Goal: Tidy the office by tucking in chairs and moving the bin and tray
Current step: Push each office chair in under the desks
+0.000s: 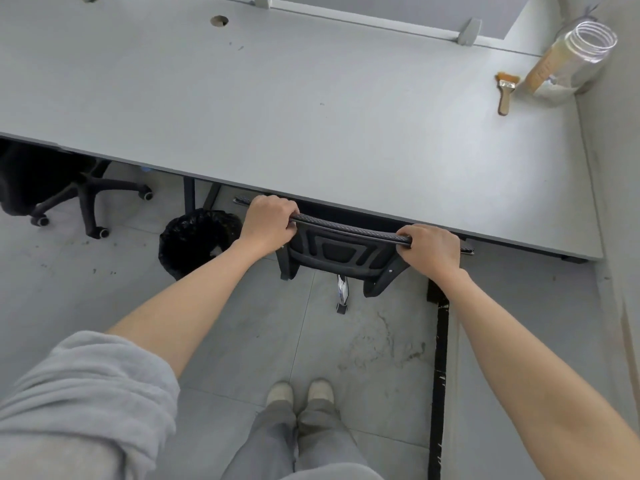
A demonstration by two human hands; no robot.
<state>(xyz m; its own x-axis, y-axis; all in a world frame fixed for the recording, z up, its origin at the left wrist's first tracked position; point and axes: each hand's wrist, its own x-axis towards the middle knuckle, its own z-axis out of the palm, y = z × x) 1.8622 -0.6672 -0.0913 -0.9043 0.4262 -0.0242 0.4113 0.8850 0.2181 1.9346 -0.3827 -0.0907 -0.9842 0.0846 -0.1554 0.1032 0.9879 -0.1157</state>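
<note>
A black office chair stands pushed in under the front edge of the grey desk, so only its backrest and one castor show. My left hand grips the left part of the backrest's top rim. My right hand grips the right part of the same rim. A black bin lined with a black bag stands on the floor just left of the chair, partly under the desk. No tray is in view.
A second black chair sits under the desk at the far left, its wheeled base sticking out. On the desk's far right stand a clear plastic jar and a small brush. A wall runs along the right side.
</note>
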